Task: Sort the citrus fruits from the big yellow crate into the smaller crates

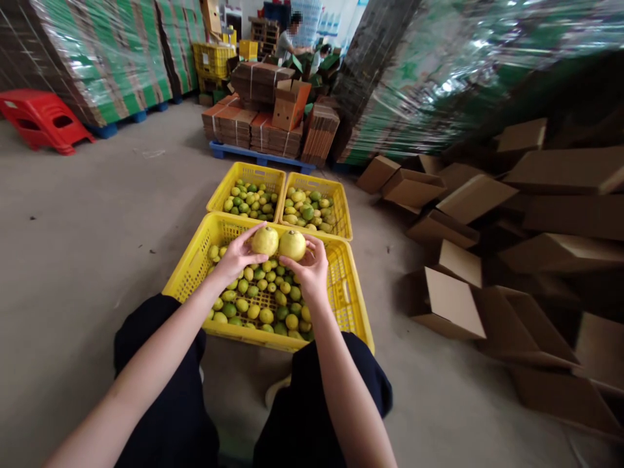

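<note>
My left hand (238, 257) is closed on a yellow lemon (265, 241), thumb below and fingers above. Beside it, my right hand (312, 265) grips a second yellow lemon (292, 246). The two fruits are side by side, almost touching, stem or tip ends up. Both are held over a large yellow crate (358, 305) in front of my knees. In that crate lie many yellow and green lemons (266, 316), with its slatted bottom showing between them.
Behind stand two smaller yellow crates, a left one (214, 198) and a right one (345, 211), both holding lemons. Open cardboard boxes (453, 299) pile up at right. Flattened cartons (229, 127) sit on a blue pallet (263, 158). A red stool (41, 117) stands left; a person (286, 42) is far back.
</note>
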`<action>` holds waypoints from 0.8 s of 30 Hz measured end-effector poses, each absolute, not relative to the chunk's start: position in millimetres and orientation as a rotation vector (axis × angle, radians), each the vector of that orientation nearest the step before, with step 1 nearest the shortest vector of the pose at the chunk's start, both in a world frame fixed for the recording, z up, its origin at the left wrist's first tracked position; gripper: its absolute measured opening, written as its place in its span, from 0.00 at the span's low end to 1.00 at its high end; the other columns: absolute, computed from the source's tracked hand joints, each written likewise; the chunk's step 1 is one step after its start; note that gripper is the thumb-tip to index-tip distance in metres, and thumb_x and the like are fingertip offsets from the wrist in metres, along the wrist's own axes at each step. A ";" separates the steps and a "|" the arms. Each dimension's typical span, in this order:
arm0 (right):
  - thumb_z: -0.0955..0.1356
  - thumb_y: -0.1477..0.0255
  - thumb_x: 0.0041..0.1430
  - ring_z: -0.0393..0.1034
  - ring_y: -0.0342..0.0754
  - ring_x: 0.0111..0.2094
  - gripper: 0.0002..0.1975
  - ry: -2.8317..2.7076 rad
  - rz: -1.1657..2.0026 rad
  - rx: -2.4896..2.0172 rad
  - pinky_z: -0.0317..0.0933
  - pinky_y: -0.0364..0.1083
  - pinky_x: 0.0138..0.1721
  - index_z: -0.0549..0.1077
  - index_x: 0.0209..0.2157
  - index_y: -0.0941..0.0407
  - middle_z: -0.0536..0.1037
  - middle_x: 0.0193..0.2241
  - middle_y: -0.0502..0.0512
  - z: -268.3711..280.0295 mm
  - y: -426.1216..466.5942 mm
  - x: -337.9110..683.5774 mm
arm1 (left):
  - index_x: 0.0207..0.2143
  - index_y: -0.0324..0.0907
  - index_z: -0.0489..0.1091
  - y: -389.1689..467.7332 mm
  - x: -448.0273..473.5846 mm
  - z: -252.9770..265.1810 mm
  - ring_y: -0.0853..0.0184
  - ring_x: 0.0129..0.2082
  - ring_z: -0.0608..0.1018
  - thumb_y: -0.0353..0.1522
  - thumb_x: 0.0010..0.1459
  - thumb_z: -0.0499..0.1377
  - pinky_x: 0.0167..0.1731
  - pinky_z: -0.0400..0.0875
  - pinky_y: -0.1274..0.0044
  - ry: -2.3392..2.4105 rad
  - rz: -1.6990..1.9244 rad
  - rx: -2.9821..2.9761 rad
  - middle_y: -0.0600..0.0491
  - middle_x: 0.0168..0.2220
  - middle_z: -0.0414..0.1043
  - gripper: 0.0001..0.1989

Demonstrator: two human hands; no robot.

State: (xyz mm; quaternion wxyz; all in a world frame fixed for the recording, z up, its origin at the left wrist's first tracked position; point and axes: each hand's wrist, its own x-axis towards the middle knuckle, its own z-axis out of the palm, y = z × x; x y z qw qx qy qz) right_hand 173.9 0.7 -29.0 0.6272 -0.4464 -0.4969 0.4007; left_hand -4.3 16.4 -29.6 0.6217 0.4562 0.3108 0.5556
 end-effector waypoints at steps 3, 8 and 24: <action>0.80 0.70 0.34 0.73 0.50 0.38 0.30 -0.994 1.086 -1.007 0.68 0.51 0.43 0.71 0.42 0.51 0.77 0.38 0.50 -24.1 2.1 177.7 | 0.48 0.44 0.74 19.9 -3.4 -33.5 0.55 0.55 0.74 0.30 0.44 0.71 0.60 0.63 0.62 0.702 1.289 0.878 0.50 0.50 0.75 0.26; 0.80 0.68 0.32 0.72 0.46 0.31 0.26 -0.789 1.255 -1.006 0.66 0.47 0.35 0.73 0.36 0.53 0.79 0.31 0.47 -20.7 3.3 180.8 | 0.41 0.41 0.74 23.4 -4.4 -34.2 0.58 0.50 0.77 0.27 0.48 0.68 0.59 0.66 0.63 0.682 1.305 0.702 0.49 0.42 0.78 0.15; 0.77 0.67 0.40 0.74 0.44 0.27 0.23 -0.749 1.592 -0.835 0.70 0.43 0.30 0.75 0.42 0.53 0.79 0.31 0.48 -18.7 0.8 177.9 | 0.47 0.43 0.71 18.1 2.5 -28.3 0.58 0.51 0.77 0.35 0.54 0.66 0.51 0.74 0.64 0.829 1.278 0.682 0.47 0.49 0.75 0.18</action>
